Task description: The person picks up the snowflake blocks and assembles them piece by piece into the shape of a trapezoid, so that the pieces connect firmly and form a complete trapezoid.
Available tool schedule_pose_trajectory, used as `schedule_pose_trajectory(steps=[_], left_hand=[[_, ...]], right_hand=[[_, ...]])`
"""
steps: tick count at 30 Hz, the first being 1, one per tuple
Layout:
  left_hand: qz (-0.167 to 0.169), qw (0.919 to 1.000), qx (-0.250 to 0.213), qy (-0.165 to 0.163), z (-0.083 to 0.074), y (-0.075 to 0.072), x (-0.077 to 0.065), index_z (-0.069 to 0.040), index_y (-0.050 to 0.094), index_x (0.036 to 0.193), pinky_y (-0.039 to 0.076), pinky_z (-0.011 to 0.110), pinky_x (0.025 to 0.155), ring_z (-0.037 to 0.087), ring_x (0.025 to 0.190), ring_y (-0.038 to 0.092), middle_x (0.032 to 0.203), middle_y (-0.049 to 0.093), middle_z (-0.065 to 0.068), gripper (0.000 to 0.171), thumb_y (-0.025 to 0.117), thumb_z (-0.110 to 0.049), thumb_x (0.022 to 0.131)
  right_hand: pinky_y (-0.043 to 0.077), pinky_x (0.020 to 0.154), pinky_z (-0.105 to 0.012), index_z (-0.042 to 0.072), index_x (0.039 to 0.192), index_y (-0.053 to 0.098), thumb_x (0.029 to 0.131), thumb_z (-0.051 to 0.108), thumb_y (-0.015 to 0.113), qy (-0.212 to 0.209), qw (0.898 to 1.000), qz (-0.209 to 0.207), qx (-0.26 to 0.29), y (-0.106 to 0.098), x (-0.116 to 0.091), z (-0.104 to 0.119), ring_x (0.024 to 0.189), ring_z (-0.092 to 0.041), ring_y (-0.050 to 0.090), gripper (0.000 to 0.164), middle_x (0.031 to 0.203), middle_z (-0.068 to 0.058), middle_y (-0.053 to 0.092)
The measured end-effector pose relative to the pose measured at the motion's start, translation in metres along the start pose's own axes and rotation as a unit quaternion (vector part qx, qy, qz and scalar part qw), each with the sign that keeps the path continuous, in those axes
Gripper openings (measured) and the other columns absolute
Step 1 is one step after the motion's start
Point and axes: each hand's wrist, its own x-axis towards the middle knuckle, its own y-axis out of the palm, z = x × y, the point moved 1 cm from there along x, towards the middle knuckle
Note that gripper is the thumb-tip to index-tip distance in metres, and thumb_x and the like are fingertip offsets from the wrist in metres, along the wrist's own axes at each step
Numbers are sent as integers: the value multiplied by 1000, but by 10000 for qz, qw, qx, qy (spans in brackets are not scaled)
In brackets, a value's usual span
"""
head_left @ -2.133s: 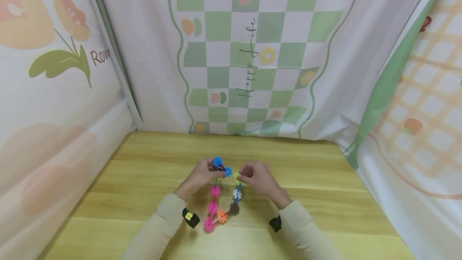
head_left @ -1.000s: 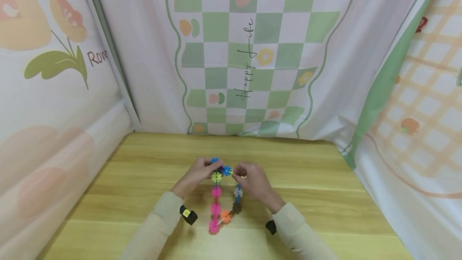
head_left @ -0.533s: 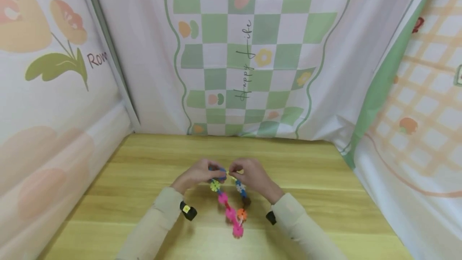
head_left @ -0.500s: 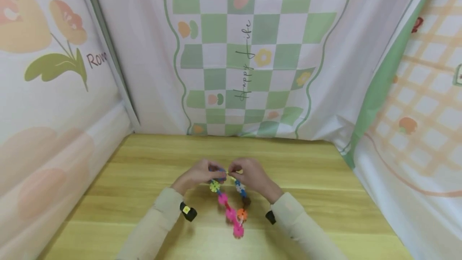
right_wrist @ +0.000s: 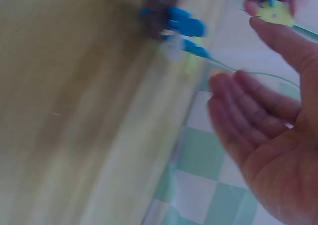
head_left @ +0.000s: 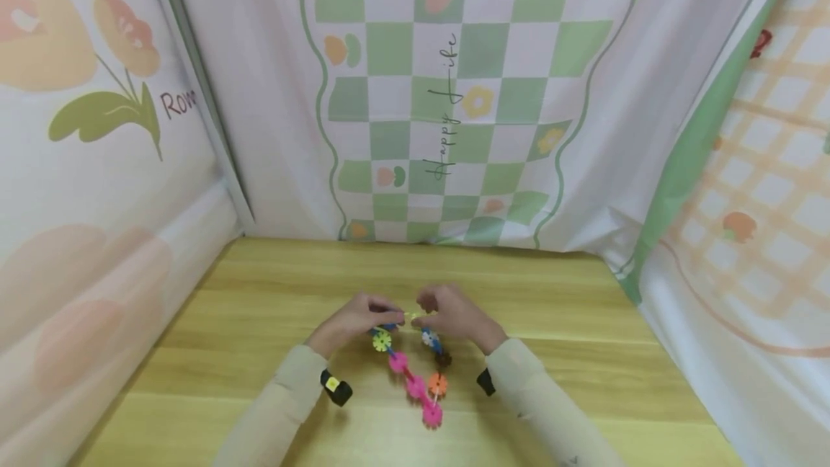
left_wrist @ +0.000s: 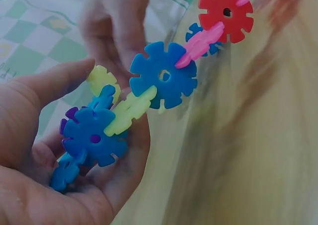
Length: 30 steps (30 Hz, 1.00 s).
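Note:
A chain of interlocking plastic snowflake discs [head_left: 416, 386], in pink, orange, brown, white, blue and yellow-green, hangs bent below the hands. My left hand [head_left: 357, 319] holds its blue end; a blue disc [left_wrist: 94, 135] lies between the curled fingers and thumb in the left wrist view. A yellow-green disc [left_wrist: 103, 80] is beside the thumb tip, joined to a small blue disc. My right hand [head_left: 457, 316] is just right of it, thumb and fingers parted. In the right wrist view its palm [right_wrist: 278, 160] holds nothing; the blue and white discs [right_wrist: 186, 24] there are blurred.
Beneath the hands is a wood-grain table [head_left: 272, 272]. A green-checked curtain [head_left: 434, 121] stands behind it, with printed cloth walls at both sides. A black camera [head_left: 336, 388] is strapped at the left wrist, another [head_left: 485, 382] at the right.
The hands came together at the yellow-green disc, and the chain's lower end swung right. Since half a second ago, the right thumb and fingers have parted from their pinch.

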Motion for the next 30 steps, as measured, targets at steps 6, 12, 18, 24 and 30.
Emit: schedule_pose_trajectory(steps=[6,12,18,24,30], left_hand=[[-184,9997,-91,-141,9,1,1,-5,75,125,59,27,79,21,97,72,114,78,12,43,77,-39,98],[-214,9995,-154,-183,16,4,0,-5,75,124,58,26,77,16,91,70,111,78,12,42,77,-37,98],[-184,9997,-139,-86,20,2,0,-4,75,125,57,26,89,15,101,69,114,79,6,40,74,-36,100],[-141,9995,-263,-112,24,3,3,-6,76,125,58,32,98,15,105,71,117,80,8,40,74,-37,100],[14,9985,-552,-58,29,4,6,-4,74,127,59,31,96,16,105,71,118,79,9,39,75,-32,100]], right_hand=[[46,58,-26,-1,100,69,93,26,82,742,9964,413,-78,21,6,-12,65,-11,51,31,79,-5,61],[56,67,-29,0,109,72,87,9,85,684,9975,177,-84,29,7,-12,76,-14,60,27,93,-5,69],[64,84,-39,1,118,75,88,8,84,190,9997,112,-115,22,4,-10,94,-20,69,32,111,-11,76],[63,89,-38,3,121,75,91,11,83,-214,9993,79,-297,12,-1,-2,102,-20,70,32,119,-9,76],[64,88,-35,2,121,75,88,8,85,-558,9969,40,-547,9,-3,7,101,-23,73,36,119,-12,77]])
